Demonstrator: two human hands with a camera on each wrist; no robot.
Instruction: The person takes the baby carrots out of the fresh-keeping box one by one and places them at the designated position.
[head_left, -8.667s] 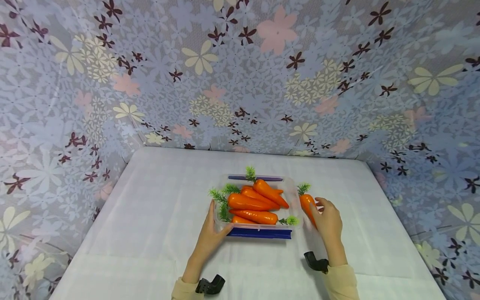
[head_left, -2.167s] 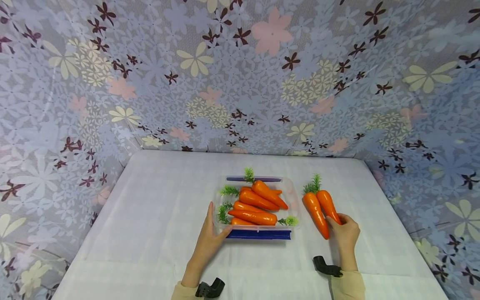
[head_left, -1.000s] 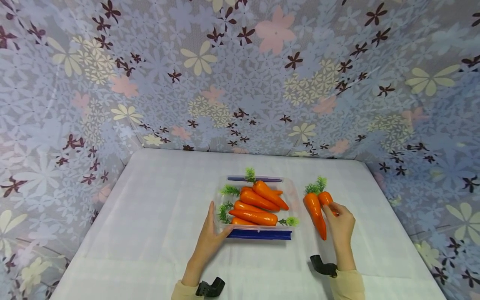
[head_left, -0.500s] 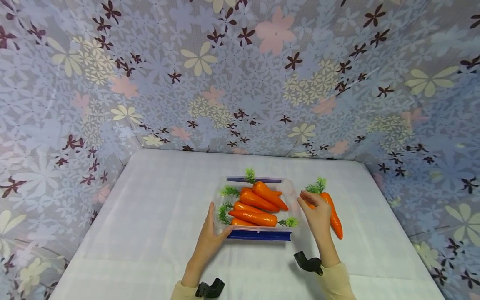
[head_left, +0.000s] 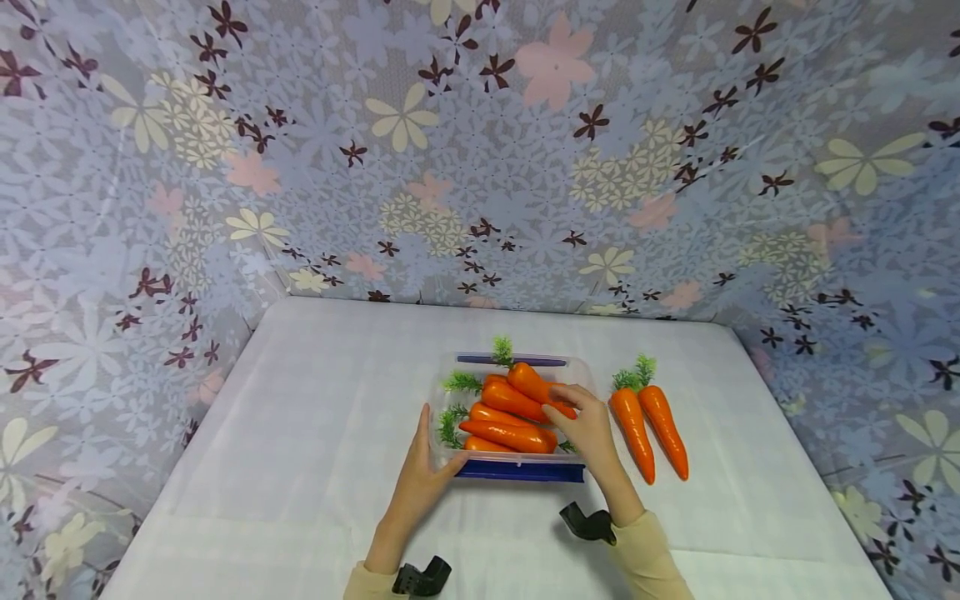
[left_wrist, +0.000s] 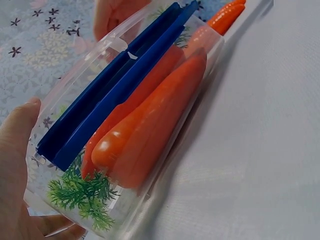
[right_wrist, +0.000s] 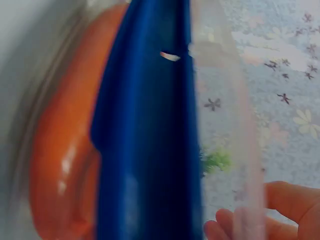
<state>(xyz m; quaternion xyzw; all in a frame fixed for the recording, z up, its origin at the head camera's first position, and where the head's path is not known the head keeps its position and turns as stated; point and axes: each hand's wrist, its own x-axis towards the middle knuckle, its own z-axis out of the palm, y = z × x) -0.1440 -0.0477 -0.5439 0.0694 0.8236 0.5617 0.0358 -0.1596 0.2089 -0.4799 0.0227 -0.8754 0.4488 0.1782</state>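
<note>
A clear plastic container (head_left: pixel 525 457) with blue side clips (head_left: pixel 519 472) holds several orange carrots with green tops. My left hand (head_left: pixel 422 471) grips its front left corner, thumb on the front rim and fingers along the side wall. My right hand (head_left: pixel 588 429) is over the container's right part, thumb and fingers apart around the narrow end of the topmost carrot (head_left: pixel 528 382); whether they touch it I cannot tell. In the right wrist view, blurred fingers (right_wrist: pixel 285 200) show by the clear wall. Two carrots, one left (head_left: pixel 632 433) and one right (head_left: pixel 664 429), lie side by side outside.
A white cloth (head_left: pixel 322 400) covers the table. Floral-patterned fabric (head_left: pixel 480 208) rises behind it and at both sides. Black camera mounts sit on the left wrist (head_left: pixel 422 577) and the right wrist (head_left: pixel 588 523).
One carrot has gone from the container to the table, beside the other. My right hand has since let go there and moved left over the container. My left hand stays on the corner.
</note>
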